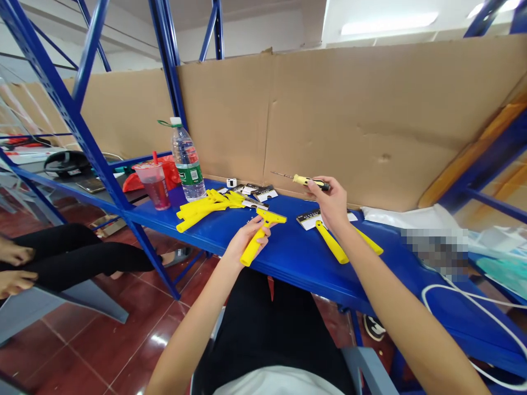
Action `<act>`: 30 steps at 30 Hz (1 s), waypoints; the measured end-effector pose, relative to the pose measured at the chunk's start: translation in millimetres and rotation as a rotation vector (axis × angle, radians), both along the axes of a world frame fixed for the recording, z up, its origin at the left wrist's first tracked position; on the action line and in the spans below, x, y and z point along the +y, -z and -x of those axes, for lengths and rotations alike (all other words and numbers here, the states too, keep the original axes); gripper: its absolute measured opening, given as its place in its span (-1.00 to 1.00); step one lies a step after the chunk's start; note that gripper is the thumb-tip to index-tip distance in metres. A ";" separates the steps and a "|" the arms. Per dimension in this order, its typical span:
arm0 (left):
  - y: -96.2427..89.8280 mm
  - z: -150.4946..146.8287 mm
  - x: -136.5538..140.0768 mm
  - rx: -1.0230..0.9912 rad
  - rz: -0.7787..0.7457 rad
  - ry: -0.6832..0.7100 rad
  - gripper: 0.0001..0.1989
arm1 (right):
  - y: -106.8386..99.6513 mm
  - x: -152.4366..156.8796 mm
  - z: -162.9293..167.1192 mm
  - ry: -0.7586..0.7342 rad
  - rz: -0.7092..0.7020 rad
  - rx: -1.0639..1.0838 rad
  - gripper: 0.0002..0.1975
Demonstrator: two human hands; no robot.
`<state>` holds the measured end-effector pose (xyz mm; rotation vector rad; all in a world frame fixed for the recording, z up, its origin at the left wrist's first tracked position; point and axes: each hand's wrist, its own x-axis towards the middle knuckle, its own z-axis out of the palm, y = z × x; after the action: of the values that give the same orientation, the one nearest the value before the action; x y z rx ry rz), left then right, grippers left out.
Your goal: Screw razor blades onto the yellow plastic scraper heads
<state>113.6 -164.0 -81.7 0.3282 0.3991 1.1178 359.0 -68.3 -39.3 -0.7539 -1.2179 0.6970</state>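
Fingers of my left hand (246, 240) wrap round the handle of a yellow scraper (254, 249), its wide head pointing up and away. My right hand (332, 202) is raised above the blue table and grips a screwdriver (302, 180) with a yellow and black handle, its thin shaft pointing left. The screwdriver tip is apart from the scraper. Below my right hand lie a yellow handle (332, 242) and a black-and-white card (308, 220). Another yellow handle (370, 241) shows partly behind my right forearm. To the left is a pile of several yellow scrapers (201, 210).
A water bottle (190, 170) and a red drink cup (155, 186) stand at the table's left. More cards (263, 193) lie by the cardboard wall (349, 120). On the right are a white cable (428, 299) and plastic bags (405, 216). A person's hands (16, 269) are at far left.
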 end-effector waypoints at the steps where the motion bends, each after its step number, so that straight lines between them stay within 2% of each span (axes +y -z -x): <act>1: 0.6 0.1 0.7 0.007 -0.005 0.000 -0.58 | 1.2 0.4 1.0 -0.006 -0.021 0.023 -0.35; 4: 2.8 0.6 3.3 0.026 -0.028 -0.002 -0.59 | 0.8 -0.6 4.3 0.031 -0.132 0.051 -0.28; 8: 4.8 0.2 6.2 0.034 -0.057 0.000 -0.61 | -0.6 -6.6 7.8 0.134 -0.278 -0.008 -0.32; 13: 3.2 -1.8 5.7 0.065 -0.058 -0.012 -0.60 | 2.3 -16.0 13.7 0.196 -0.371 -0.118 -0.35; 21: 3.2 -1.2 4.9 0.086 -0.075 -0.003 -0.46 | 10.2 -17.9 25.0 0.110 -0.367 -0.205 -0.35; 30: 7.2 0.7 6.6 0.097 -0.109 0.006 -0.44 | 12.5 -23.9 30.2 0.086 -0.344 -0.271 -0.33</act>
<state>113.0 -157.5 -88.9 0.4810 0.4233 1.1230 328.8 -92.2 -51.9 -0.6191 -1.4954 0.3067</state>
